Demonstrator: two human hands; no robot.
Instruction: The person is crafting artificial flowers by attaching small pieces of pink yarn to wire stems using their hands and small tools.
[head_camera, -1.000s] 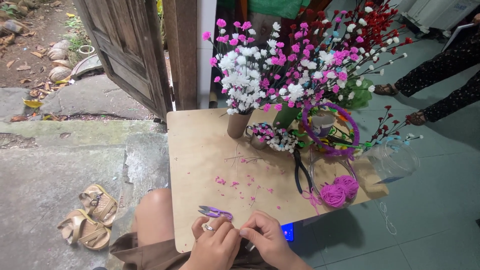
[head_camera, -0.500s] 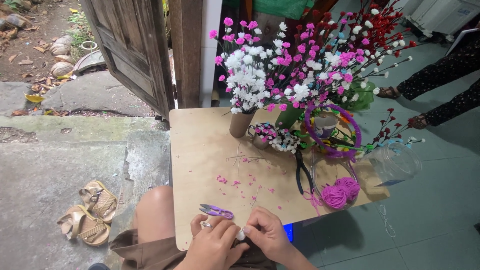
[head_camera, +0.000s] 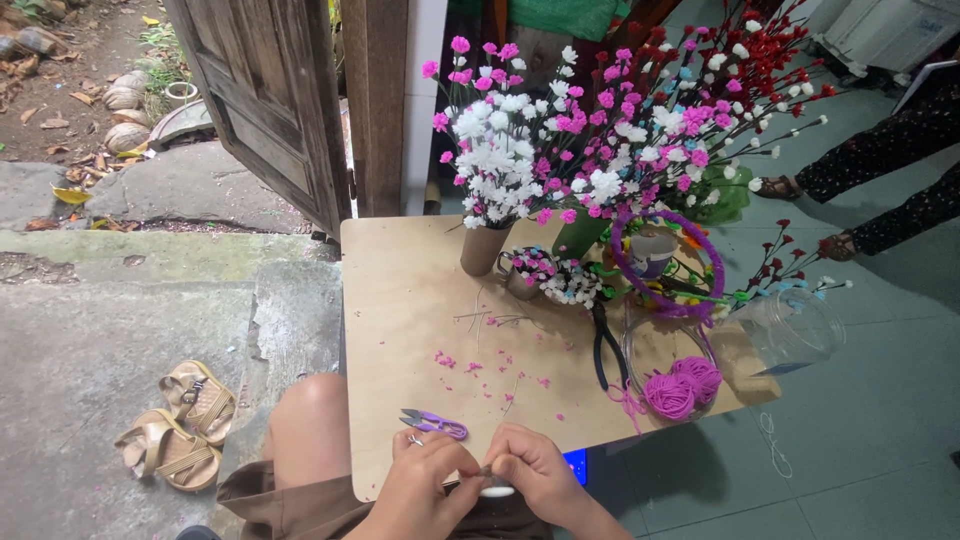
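Spanning frame centre, pale wooden counter (head_camera: 400, 290) carries tall spray of pink, white, red artificial flowers (head_camera: 590, 130) in brown vase (head_camera: 483, 250). Pink yarn balls (head_camera: 683, 385) near right edge, black pliers (head_camera: 605, 345) beside them. Purple snips (head_camera: 432, 423) just above hands. Left hand (head_camera: 425, 490) and right hand (head_camera: 530, 470) pressed close at near edge, fingertips pinching small white piece (head_camera: 497, 489) between them.

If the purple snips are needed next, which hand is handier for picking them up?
Probably the left hand: the purple snips lie on the board just above it. The right hand sits farther off, pinching a small white piece with the left.
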